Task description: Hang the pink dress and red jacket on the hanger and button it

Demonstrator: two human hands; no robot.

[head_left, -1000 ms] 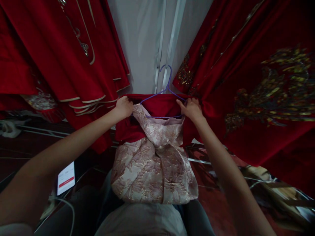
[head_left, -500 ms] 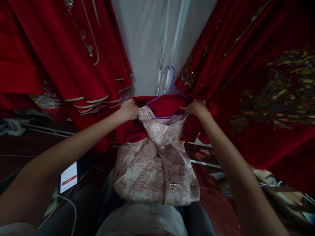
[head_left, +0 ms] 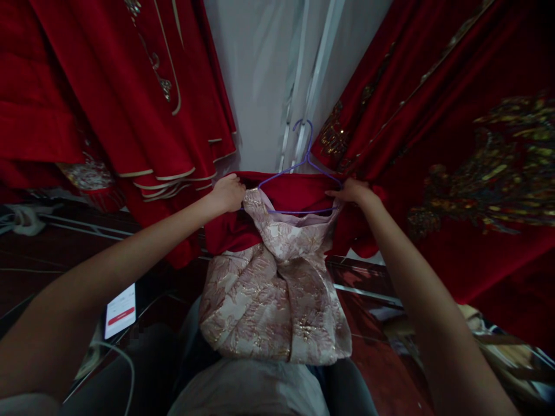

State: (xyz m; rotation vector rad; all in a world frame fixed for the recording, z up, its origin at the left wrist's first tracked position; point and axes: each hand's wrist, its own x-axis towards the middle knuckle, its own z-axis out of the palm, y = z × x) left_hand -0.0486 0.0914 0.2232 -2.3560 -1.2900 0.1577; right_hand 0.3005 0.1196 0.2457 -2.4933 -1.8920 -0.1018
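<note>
A pale pink and gold brocade dress (head_left: pixel 255 312) lies over my lap, its neckline up. A purple wire hanger (head_left: pixel 309 151) sits inside the neckline, hook pointing away from me. Behind the hanger spreads a piece of red cloth (head_left: pixel 292 195), running out past both shoulders. My left hand (head_left: pixel 228 193) is closed on the red cloth beside the dress's left shoulder. On the other side my right hand (head_left: pixel 355 192) grips the red cloth, its thumb stretched toward the hanger's end at the dress's right shoulder. The fingertips of both hands are partly hidden.
Red garments (head_left: pixel 173 115) with gold trim hang at left, and embroidered red ones (head_left: pixel 455 190) at right. A whitish panel (head_left: pixel 255 75) stands between them. A lit phone (head_left: pixel 120 312) lies by my left arm, a white cable (head_left: pixel 130 370) near it. Metal rails cross the floor.
My right hand has shifted slightly right, and the dress's right shoulder has spread outward with it. The neckline now lies wider and straighter. The left hand has barely moved.
</note>
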